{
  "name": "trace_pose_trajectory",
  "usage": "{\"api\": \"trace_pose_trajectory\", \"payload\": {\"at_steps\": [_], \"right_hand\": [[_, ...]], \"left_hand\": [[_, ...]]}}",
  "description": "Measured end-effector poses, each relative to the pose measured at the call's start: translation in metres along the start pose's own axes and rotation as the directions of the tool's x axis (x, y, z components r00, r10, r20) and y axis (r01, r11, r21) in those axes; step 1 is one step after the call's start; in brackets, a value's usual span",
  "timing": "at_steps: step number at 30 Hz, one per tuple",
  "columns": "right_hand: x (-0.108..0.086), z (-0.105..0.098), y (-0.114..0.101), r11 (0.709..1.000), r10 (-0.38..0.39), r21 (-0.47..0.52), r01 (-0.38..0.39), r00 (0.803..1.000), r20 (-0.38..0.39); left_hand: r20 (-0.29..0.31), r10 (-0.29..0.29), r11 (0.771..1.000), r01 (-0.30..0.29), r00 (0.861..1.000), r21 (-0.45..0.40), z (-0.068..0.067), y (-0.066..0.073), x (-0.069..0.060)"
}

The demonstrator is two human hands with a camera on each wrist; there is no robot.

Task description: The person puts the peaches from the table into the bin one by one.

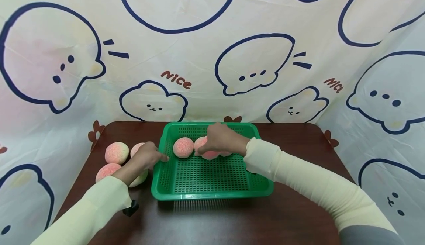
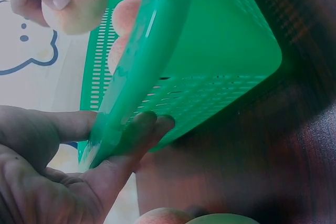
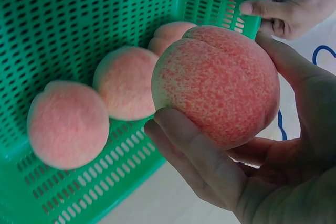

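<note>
My right hand (image 1: 224, 138) holds a pink peach (image 3: 220, 85) over the green plastic basket (image 1: 212, 195), its fingers and thumb around the fruit. Three other peaches lie in a row in the basket, among them a left one (image 1: 183, 147); the right wrist view shows another peach (image 3: 68, 125) near the basket's end. With the rim between thumb and fingers, my left hand (image 1: 146, 157) grips the basket's left side. In the left wrist view, that hand's fingertips (image 2: 165, 123) press the outer wall.
Several pink and pale-green peaches, one of them a rear peach (image 1: 117, 152), sit on the dark wooden table (image 1: 206, 226) left of the basket, partly behind my left arm. A cartoon-printed cloth (image 1: 206, 60) hangs behind the table and along both sides.
</note>
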State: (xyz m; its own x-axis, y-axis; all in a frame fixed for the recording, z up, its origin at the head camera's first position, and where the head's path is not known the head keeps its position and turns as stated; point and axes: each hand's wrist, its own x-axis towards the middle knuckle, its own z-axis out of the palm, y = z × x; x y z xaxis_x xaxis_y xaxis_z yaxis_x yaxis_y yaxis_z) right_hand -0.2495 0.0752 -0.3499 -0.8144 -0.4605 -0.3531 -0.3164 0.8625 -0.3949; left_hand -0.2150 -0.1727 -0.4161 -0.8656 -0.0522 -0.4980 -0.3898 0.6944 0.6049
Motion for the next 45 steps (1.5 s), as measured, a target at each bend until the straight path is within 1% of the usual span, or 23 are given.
{"api": "trace_pose_trajectory", "payload": {"at_steps": [4, 11, 17, 20, 23, 29, 32, 36, 38, 43, 45], "right_hand": [[0.006, 0.008, -0.006, 0.999, -0.004, 0.036, 0.004, 1.0, 0.009], [0.019, 0.022, -0.017, 0.996, 0.006, -0.085, -0.005, 1.0, 0.004], [0.028, 0.034, -0.024, 0.995, 0.02, -0.096, -0.018, 1.0, 0.014], [0.031, 0.038, -0.027, 0.992, 0.03, -0.122, -0.029, 0.999, 0.014], [0.035, 0.042, -0.027, 0.992, 0.036, -0.121, -0.035, 0.999, 0.007], [0.041, 0.053, -0.024, 0.997, 0.04, -0.064, -0.04, 0.999, 0.01], [0.044, 0.058, -0.022, 0.996, 0.039, -0.077, -0.038, 0.999, 0.005], [0.045, 0.065, -0.023, 0.992, 0.034, -0.123, -0.035, 0.999, -0.008], [0.045, 0.068, -0.023, 0.991, 0.033, -0.126, -0.034, 0.999, -0.014], [0.044, 0.074, -0.026, 0.997, 0.037, -0.069, -0.038, 0.999, -0.022], [0.043, 0.076, -0.028, 0.997, 0.034, -0.069, -0.036, 0.999, -0.029]], "left_hand": [[-0.003, 0.0, 1.0, 0.0, 1.0, 0.008, 0.0, 0.001, 0.0], [-0.004, 0.01, 1.0, -0.01, 1.0, 0.007, -0.001, 0.002, 0.001], [-0.002, 0.014, 1.0, -0.014, 1.0, 0.012, -0.003, 0.002, 0.0], [-0.002, 0.012, 1.0, -0.012, 1.0, 0.012, -0.003, 0.002, 0.001], [-0.002, 0.001, 1.0, -0.001, 1.0, 0.016, -0.002, 0.003, 0.001], [-0.005, -0.014, 1.0, 0.015, 1.0, 0.025, -0.001, 0.002, 0.001], [-0.006, -0.016, 1.0, 0.016, 1.0, 0.023, 0.0, 0.002, 0.001], [-0.006, -0.014, 1.0, 0.015, 1.0, 0.028, -0.001, 0.001, 0.0], [-0.007, -0.013, 0.999, 0.013, 1.0, 0.03, -0.001, 0.001, -0.001], [-0.007, -0.011, 1.0, 0.011, 1.0, 0.023, -0.001, 0.0, -0.001], [-0.006, -0.011, 1.0, 0.011, 1.0, 0.021, -0.001, 0.0, -0.001]]}}
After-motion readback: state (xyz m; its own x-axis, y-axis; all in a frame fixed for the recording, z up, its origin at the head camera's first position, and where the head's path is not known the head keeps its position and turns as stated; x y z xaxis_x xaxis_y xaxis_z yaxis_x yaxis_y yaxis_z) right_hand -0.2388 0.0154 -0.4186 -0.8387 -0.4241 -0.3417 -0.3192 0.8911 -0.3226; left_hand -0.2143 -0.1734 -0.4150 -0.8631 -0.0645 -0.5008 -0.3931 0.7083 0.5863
